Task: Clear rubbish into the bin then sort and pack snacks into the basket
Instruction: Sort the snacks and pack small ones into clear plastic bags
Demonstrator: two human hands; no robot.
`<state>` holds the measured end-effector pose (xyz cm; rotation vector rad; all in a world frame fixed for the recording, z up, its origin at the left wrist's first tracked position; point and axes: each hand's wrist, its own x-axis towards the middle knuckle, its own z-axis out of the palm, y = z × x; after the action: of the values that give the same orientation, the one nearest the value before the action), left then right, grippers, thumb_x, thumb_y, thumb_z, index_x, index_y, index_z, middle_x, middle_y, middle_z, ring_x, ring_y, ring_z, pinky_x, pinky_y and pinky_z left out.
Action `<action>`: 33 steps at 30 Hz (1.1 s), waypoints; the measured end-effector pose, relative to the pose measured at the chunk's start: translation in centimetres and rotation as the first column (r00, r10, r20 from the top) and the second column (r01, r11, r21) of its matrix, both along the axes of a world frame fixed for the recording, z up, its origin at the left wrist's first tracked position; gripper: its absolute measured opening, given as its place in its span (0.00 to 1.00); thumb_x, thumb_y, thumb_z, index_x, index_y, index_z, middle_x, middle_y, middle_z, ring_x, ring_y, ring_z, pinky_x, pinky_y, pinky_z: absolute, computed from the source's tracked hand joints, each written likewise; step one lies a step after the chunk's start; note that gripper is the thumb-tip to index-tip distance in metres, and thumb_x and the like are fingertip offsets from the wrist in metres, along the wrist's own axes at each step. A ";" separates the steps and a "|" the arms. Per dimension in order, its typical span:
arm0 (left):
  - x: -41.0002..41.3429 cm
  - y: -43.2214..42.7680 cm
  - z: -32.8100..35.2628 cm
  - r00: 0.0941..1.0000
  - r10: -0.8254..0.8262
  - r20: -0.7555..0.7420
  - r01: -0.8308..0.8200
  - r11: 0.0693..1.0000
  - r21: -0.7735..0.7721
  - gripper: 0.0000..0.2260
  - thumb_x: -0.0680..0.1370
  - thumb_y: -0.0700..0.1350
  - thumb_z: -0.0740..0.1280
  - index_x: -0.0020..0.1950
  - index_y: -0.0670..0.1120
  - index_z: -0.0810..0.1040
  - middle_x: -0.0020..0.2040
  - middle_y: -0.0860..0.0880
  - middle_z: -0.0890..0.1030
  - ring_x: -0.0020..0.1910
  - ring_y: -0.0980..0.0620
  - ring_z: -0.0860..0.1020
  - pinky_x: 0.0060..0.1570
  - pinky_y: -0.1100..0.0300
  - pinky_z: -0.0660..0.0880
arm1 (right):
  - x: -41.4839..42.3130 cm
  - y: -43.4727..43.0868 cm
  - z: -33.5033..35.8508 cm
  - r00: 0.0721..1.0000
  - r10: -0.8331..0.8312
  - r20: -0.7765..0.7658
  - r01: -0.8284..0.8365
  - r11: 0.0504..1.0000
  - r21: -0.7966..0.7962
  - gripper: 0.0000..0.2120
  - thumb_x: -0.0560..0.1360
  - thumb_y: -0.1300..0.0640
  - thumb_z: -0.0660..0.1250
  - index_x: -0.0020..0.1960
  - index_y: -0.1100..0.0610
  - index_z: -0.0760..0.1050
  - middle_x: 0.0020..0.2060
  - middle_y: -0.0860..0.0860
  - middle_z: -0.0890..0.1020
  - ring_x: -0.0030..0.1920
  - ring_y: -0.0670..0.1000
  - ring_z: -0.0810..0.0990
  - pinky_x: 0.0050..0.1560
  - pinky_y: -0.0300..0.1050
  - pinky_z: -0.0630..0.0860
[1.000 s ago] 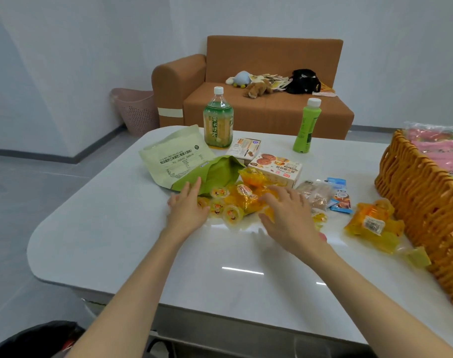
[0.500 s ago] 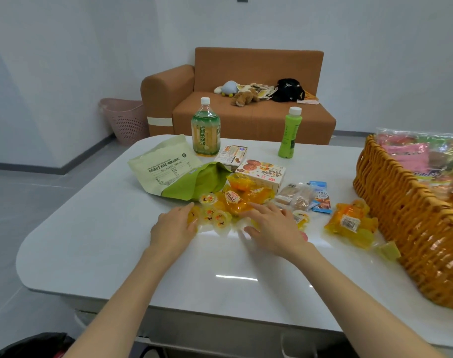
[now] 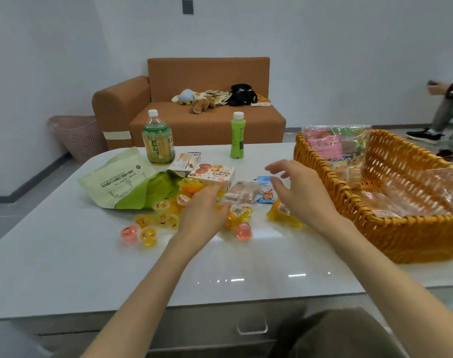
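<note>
Head: L hand (image 3: 202, 215) on jelly cups (image 3: 166, 218); R hand (image 3: 299, 193) hovers, splayed.

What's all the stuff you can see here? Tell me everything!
table: one, white, under everything
basket: one, orange wicker, table's right side
snack packs: a few, clear and pink, inside the basket
big bottle: one, green, back of table
slim bottle: one, bright green, back of table
bag: one, cream and green, left side
boxes: two, biscuit pictures, middle
jelly cups: several, yellow, orange, pink, loose in the middle
small packets: blue and clear, beside the boxes
sofa: one, brown, behind the table
soft toys: on the sofa
hamper: one, pink, left of sofa
another person: far right edge
left hand: over the jelly cups, fingers hidden
right hand: open, hovering beside the basket
</note>
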<state>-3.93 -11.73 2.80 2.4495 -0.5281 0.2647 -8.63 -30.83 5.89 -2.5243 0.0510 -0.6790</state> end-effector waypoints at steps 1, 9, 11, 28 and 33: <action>-0.3 -1.4 0.9 1.000 -0.027 0.006 0.027 1.000 -0.002 0.22 0.79 0.51 0.64 0.73 0.55 0.67 0.70 0.52 0.73 0.67 0.51 0.71 0.60 0.56 0.70 | -0.5 -1.2 0.8 1.000 -0.010 0.016 0.010 1.000 0.014 0.11 0.79 0.57 0.63 0.61 0.49 0.76 0.53 0.45 0.79 0.52 0.47 0.76 0.53 0.45 0.75; -2.9 -13.7 5.7 0.960 -0.281 0.011 0.281 0.959 0.025 0.20 0.81 0.50 0.61 0.73 0.53 0.67 0.71 0.50 0.70 0.70 0.49 0.68 0.66 0.55 0.66 | -3.4 -13.7 3.6 0.976 -0.131 -0.174 0.134 0.991 0.003 0.09 0.78 0.60 0.62 0.57 0.55 0.77 0.50 0.50 0.80 0.47 0.51 0.78 0.46 0.45 0.75; -3.5 -16.4 5.4 0.936 -0.352 -0.025 0.352 0.936 0.013 0.20 0.81 0.50 0.60 0.73 0.49 0.68 0.72 0.49 0.70 0.71 0.50 0.66 0.68 0.57 0.63 | -3.4 -16.8 2.8 0.923 -0.154 -0.354 0.131 0.987 -0.089 0.10 0.78 0.60 0.64 0.58 0.54 0.76 0.54 0.52 0.81 0.48 0.50 0.78 0.46 0.42 0.74; -0.3 -22.6 1.2 0.846 -0.450 -0.286 0.484 0.873 0.059 0.33 0.71 0.62 0.55 0.76 0.59 0.59 0.79 0.58 0.49 0.78 0.51 0.47 0.74 0.42 0.55 | 2.0 -24.8 -4.1 0.274 -0.302 -0.913 -0.289 0.880 -0.378 0.49 0.76 0.65 0.65 0.74 0.35 0.33 0.78 0.58 0.49 0.74 0.62 0.61 0.65 0.56 0.72; 0.0 -22.6 0.8 0.839 -0.464 -0.285 0.490 0.871 0.024 0.31 0.71 0.62 0.55 0.75 0.60 0.59 0.78 0.60 0.49 0.78 0.52 0.48 0.73 0.42 0.57 | 2.2 -25.0 -5.3 0.364 -0.410 -0.836 -0.324 0.786 -0.526 0.46 0.74 0.68 0.66 0.77 0.39 0.43 0.76 0.57 0.60 0.64 0.56 0.73 0.58 0.46 0.77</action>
<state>-3.94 -34.33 3.57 2.2949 -1.0208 -0.3081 -6.42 -55.86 0.59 -3.1868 0.3604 1.0975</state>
